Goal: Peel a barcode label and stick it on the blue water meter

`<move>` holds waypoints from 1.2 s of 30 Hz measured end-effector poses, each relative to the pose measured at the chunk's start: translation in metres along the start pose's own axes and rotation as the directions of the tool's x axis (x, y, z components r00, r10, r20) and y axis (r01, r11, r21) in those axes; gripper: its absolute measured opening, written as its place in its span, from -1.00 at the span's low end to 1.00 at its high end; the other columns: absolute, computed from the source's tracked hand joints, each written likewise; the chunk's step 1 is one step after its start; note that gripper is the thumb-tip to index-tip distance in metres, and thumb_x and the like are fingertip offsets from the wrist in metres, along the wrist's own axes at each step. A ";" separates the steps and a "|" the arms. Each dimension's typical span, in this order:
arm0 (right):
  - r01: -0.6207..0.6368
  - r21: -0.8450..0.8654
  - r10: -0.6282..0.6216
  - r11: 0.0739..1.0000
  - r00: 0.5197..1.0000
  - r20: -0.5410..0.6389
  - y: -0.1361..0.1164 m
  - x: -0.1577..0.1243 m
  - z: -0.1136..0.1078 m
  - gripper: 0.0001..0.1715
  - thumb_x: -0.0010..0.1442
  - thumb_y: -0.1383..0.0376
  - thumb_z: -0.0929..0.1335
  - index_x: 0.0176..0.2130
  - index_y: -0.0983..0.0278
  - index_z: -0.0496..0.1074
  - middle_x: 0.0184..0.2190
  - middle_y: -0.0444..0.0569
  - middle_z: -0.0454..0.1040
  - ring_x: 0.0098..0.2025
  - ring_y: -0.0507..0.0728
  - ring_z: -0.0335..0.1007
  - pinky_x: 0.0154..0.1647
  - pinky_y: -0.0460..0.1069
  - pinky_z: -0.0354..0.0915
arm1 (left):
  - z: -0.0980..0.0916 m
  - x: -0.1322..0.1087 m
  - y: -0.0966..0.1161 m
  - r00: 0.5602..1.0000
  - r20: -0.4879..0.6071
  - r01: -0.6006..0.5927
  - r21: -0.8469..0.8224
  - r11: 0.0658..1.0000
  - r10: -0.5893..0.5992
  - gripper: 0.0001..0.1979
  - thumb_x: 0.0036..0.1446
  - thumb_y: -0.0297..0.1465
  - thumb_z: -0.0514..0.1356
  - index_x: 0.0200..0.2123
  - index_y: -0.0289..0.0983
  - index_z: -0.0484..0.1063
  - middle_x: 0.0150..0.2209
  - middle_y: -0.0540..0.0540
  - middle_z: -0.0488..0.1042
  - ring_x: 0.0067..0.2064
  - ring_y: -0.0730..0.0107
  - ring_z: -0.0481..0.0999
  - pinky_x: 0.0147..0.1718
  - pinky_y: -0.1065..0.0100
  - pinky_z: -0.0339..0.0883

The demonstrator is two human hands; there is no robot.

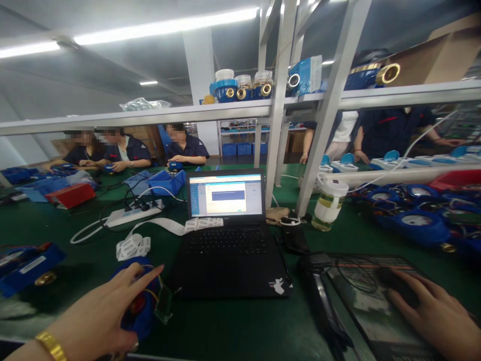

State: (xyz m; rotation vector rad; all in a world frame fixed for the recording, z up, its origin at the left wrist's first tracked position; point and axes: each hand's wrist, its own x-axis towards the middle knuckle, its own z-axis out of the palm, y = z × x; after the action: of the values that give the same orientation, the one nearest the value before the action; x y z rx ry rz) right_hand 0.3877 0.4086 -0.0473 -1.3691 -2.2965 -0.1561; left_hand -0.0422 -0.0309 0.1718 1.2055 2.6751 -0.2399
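My left hand [99, 308] grips a blue water meter [147, 321] at the front left, thumb on the near side and fingers over its top. A small green circuit board [164, 303] hangs from the meter's right side on thin wires. My right hand [432, 311] is curved over a black computer mouse [398, 286], which rests on a patterned mouse pad [366, 311]. Between my hands stands an open black laptop [229, 276], its screen lit with a window and a dark box. A black handheld scanner [321, 296] lies between laptop and pad.
Another blue meter [30, 268] sits at far left. Behind it are a label strip [161, 224], a power strip [130, 214] and blue bins [161, 181]. A lidded jar [328, 208] and piled meters [417, 220] stand right. A metal shelf post [319, 110] rises behind; co-workers sit beyond.
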 end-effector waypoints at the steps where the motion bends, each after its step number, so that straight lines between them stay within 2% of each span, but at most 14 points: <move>1: -0.006 0.005 0.006 1.000 1.000 0.001 -0.001 0.000 0.000 -0.12 0.11 -0.17 -0.03 0.07 0.32 0.32 -0.04 0.13 0.30 -0.05 0.38 0.25 -0.02 0.24 0.25 | -0.002 0.000 0.004 0.999 0.043 0.008 0.014 1.000 -0.009 -0.11 -0.32 -0.34 0.19 0.21 -0.05 0.09 0.28 -0.20 0.06 0.19 -0.07 0.24 0.12 0.05 0.20; 3: -0.017 0.009 0.017 1.000 1.000 0.000 -0.002 -0.001 0.000 -0.13 0.11 -0.17 -0.03 0.05 0.31 0.33 -0.05 0.13 0.30 -0.05 0.38 0.25 -0.01 0.24 0.24 | -0.005 0.000 0.011 0.998 0.062 0.013 0.050 0.999 -0.016 -0.13 -0.33 -0.37 0.18 0.20 -0.08 0.13 0.29 -0.22 0.02 0.23 -0.05 0.15 0.17 0.07 0.13; 4: -0.020 0.007 0.020 1.000 1.000 -0.003 -0.003 -0.001 0.000 -0.13 0.11 -0.16 -0.03 0.05 0.32 0.33 -0.05 0.13 0.30 -0.05 0.38 0.25 -0.01 0.24 0.24 | -0.005 0.000 0.014 0.999 0.037 0.011 0.063 0.998 -0.013 -0.14 -0.34 -0.37 0.18 0.19 -0.11 0.16 0.29 -0.24 0.02 0.24 -0.06 0.14 0.16 0.06 0.14; 8: -0.025 -0.018 0.025 1.000 1.000 -0.015 -0.002 -0.001 0.000 -0.14 0.13 -0.15 -0.05 0.06 0.32 0.33 -0.05 0.14 0.29 -0.06 0.38 0.25 -0.02 0.23 0.24 | -0.004 0.003 0.022 0.997 -0.078 0.028 0.071 0.997 -0.023 -0.16 -0.35 -0.32 0.22 0.15 -0.25 0.25 0.25 -0.33 0.09 0.16 -0.15 0.25 0.10 0.01 0.22; 11: -0.023 -0.029 0.023 0.999 1.000 -0.006 0.002 0.000 0.004 -0.14 0.13 -0.14 -0.04 0.07 0.31 0.33 -0.05 0.14 0.29 -0.05 0.39 0.24 -0.03 0.23 0.23 | -0.007 0.009 0.028 0.994 -0.109 0.012 0.086 0.996 -0.003 -0.21 -0.32 -0.22 0.25 0.07 -0.38 0.34 0.20 -0.42 0.16 0.13 -0.19 0.29 0.09 -0.01 0.21; 14: -0.038 -0.051 0.038 0.998 0.999 -0.001 0.006 0.000 0.008 -0.14 0.14 -0.14 -0.05 0.09 0.30 0.33 -0.04 0.15 0.28 -0.03 0.39 0.23 -0.02 0.22 0.23 | -0.013 0.017 0.034 0.997 -0.069 -0.012 0.147 0.989 0.022 -0.22 -0.29 -0.17 0.24 0.04 -0.45 0.36 0.17 -0.46 0.19 0.17 -0.22 0.21 0.14 -0.04 0.12; 17: -0.059 -0.070 0.059 0.996 0.998 -0.004 0.005 -0.001 0.008 -0.12 0.16 -0.14 -0.08 0.11 0.29 0.32 -0.03 0.15 0.27 -0.03 0.38 0.23 -0.04 0.22 0.24 | -0.015 0.023 0.037 1.000 -0.003 -0.022 0.168 0.986 0.023 -0.17 -0.31 -0.21 0.25 0.10 -0.45 0.30 0.22 -0.45 0.11 0.26 -0.22 0.03 0.22 -0.07 -0.05; 21: -0.074 -0.076 0.074 0.994 0.997 -0.006 0.000 -0.002 0.003 -0.07 0.17 -0.15 -0.12 0.11 0.31 0.32 -0.02 0.16 0.26 -0.03 0.38 0.24 -0.03 0.21 0.24 | -0.011 0.029 0.036 0.994 0.077 -0.089 0.145 0.985 0.078 -0.14 -0.30 -0.38 0.24 0.18 -0.36 0.16 0.30 -0.30 -0.05 0.32 -0.04 -0.12 0.27 0.00 -0.18; 23: -0.085 -0.081 0.085 0.993 0.996 -0.010 -0.002 -0.002 0.001 -0.05 0.17 -0.16 -0.14 0.11 0.32 0.32 -0.01 0.17 0.26 -0.03 0.38 0.24 -0.02 0.22 0.23 | -0.010 0.031 0.035 0.987 0.131 -0.106 0.142 0.984 0.087 -0.13 -0.29 -0.45 0.23 0.20 -0.33 0.11 0.29 -0.27 -0.01 0.31 0.03 -0.07 0.27 0.04 -0.15; 26: -0.091 -0.084 0.090 0.992 0.996 -0.017 -0.004 -0.001 0.001 -0.02 0.17 -0.18 -0.15 0.11 0.33 0.33 -0.01 0.18 0.26 -0.01 0.38 0.22 -0.01 0.22 0.23 | -0.011 0.032 0.037 0.981 0.180 -0.103 0.128 0.986 0.079 -0.16 -0.29 -0.46 0.23 0.18 -0.32 0.16 0.24 -0.27 0.13 0.28 -0.01 0.04 0.24 0.03 -0.03; 30: -0.090 -0.079 0.090 0.993 0.996 -0.011 -0.004 0.001 0.000 0.00 0.16 -0.18 -0.16 0.11 0.33 0.34 -0.01 0.16 0.26 -0.02 0.37 0.23 -0.01 0.21 0.24 | -0.017 0.032 0.042 0.979 0.192 -0.100 0.128 0.987 0.074 -0.20 -0.30 -0.45 0.25 0.14 -0.35 0.24 0.19 -0.33 0.22 0.23 -0.07 0.14 0.20 0.01 0.05; 36: -0.087 -0.082 0.084 0.993 0.996 -0.034 -0.003 0.001 -0.001 0.01 0.16 -0.17 -0.16 0.08 0.35 0.36 -0.03 0.20 0.27 -0.02 0.38 0.23 -0.03 0.22 0.25 | -0.020 0.032 0.043 0.977 0.199 -0.097 0.111 0.989 0.074 -0.19 -0.37 -0.43 0.31 0.10 -0.36 0.31 0.17 -0.37 0.23 0.22 -0.10 0.15 0.21 0.05 0.05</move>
State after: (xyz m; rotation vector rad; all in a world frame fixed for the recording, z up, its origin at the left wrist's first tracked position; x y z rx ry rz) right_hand 0.3850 0.4071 -0.0457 -1.4935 -2.2249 -0.2462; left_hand -0.0332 0.0249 0.1806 1.2578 2.4654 -0.4855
